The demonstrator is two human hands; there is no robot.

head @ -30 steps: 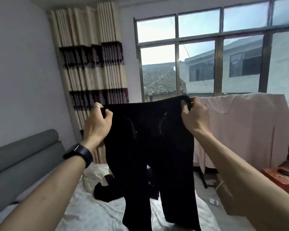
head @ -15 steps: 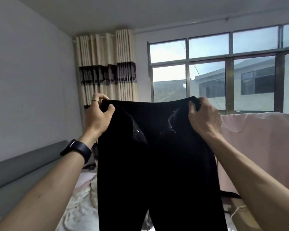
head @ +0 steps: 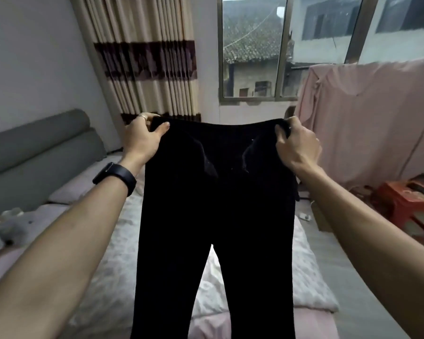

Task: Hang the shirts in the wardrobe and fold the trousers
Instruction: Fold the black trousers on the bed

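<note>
A pair of black trousers [head: 216, 204] hangs spread out in front of me, held up by the waistband over the bed. My left hand [head: 142, 138] grips the left corner of the waistband, thumb on the front. My right hand [head: 296, 145] grips the right corner. Both legs hang straight down and run out of the bottom of the view. No shirt hanger or wardrobe is in view.
Below lies a bed with a white patterned quilt [head: 306, 272] and a grey padded headboard [head: 39, 152] on the left. A pink cloth [head: 367, 118] drapes over a rack on the right, with a red stool [head: 406, 204] beside it. Striped curtain [head: 147, 57] and window ahead.
The trousers and both hands have come down from window height to lower over the bed. My view has tilted down, so the bed and the trouser legs show in full.
</note>
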